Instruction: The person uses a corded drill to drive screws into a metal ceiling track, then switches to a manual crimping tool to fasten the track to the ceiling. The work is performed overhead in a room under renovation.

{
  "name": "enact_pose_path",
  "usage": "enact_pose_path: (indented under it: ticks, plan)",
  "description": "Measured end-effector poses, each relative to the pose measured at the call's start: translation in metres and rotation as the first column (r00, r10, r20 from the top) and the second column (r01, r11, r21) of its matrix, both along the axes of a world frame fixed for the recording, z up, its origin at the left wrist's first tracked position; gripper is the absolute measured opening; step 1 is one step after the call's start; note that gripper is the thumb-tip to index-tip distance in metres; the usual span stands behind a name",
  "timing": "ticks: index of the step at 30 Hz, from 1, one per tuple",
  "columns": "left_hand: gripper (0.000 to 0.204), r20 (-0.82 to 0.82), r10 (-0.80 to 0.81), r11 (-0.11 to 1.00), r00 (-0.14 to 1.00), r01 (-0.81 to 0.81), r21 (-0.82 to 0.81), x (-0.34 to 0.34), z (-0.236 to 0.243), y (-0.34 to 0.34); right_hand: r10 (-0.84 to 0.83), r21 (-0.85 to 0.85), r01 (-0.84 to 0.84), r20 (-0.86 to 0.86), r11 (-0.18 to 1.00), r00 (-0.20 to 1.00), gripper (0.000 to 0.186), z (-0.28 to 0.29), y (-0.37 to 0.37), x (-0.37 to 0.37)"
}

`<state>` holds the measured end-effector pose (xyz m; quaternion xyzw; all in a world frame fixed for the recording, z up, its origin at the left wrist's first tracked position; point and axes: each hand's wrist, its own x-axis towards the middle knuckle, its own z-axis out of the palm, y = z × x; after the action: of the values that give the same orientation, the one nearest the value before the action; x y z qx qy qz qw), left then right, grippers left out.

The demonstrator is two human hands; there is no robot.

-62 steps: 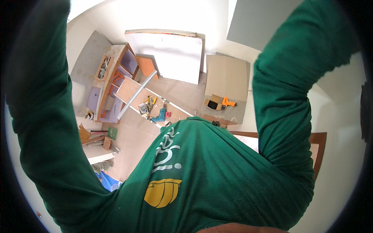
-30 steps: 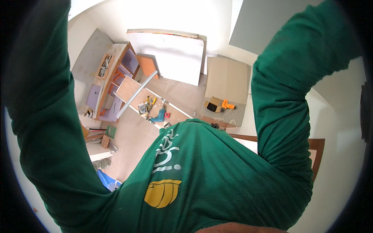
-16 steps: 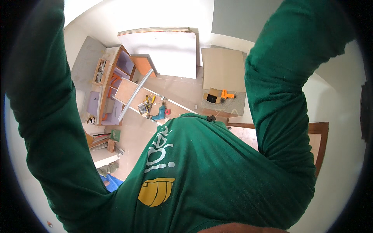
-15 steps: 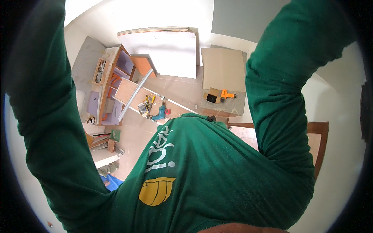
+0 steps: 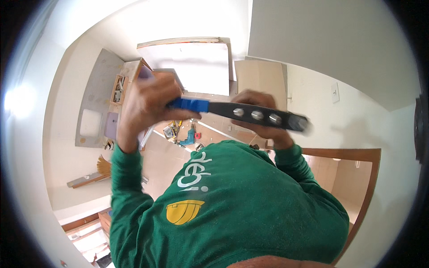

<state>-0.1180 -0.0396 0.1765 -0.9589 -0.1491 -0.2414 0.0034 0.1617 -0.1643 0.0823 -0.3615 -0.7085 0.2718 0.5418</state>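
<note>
Held across the middle of the head view is a long black tool (image 5: 287, 119) with a blue handle section and several shiny round spots along its flat side. My left hand (image 5: 151, 99) is closed around its blue end, with one finger stretched along the lower edge. The tool's far right end is smeared by motion. Behind the black part is my right hand (image 5: 271, 132), its fingers bent. The tool covers its palm, so whether it touches the tool or grips something else is hidden.
Below lie a teal drill (image 5: 189, 135) and yellow-handled tools (image 5: 179, 125) on the floor area. White boards (image 5: 192, 67) lean on the far wall, beside a brown panel (image 5: 259, 80). A grey counter (image 5: 96, 96) stands left. At right are a wood-framed doorway (image 5: 375, 167) and wall switch (image 5: 335, 93).
Both arms, raised past the top of the view before, have come down and inward. My hands and the black tool are now in view. The view has shifted slightly.
</note>
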Motion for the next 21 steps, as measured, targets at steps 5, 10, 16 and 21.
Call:
enact_pose_path:
  ticks: [5,10,16,21]
  plan:
    - [0.045,0.026,0.365,0.810,0.931,-0.303,-0.501,-0.007,-0.111,-0.045,-0.170,-0.491,-0.097,-0.470,0.866,0.866,0.016,-0.091,0.018,-0.020]
    - [0.047,-0.007,0.452,0.710,0.892,-0.364,-0.603,-0.014,-0.138,-0.063,-0.232,-0.623,-0.313,-0.637,0.717,0.735,0.014,-0.112,0.027,-0.037]
    - [0.055,-0.189,0.475,0.513,0.860,-0.444,-0.734,-0.008,-0.166,-0.080,-0.200,-0.727,-0.322,-0.531,0.606,0.823,0.008,-0.157,0.034,-0.023]
    - [0.053,-0.031,0.627,0.394,0.778,-0.352,-0.849,0.013,-0.223,-0.091,-0.303,-0.713,-0.313,-0.594,0.627,0.745,0.018,-0.169,0.054,-0.040]
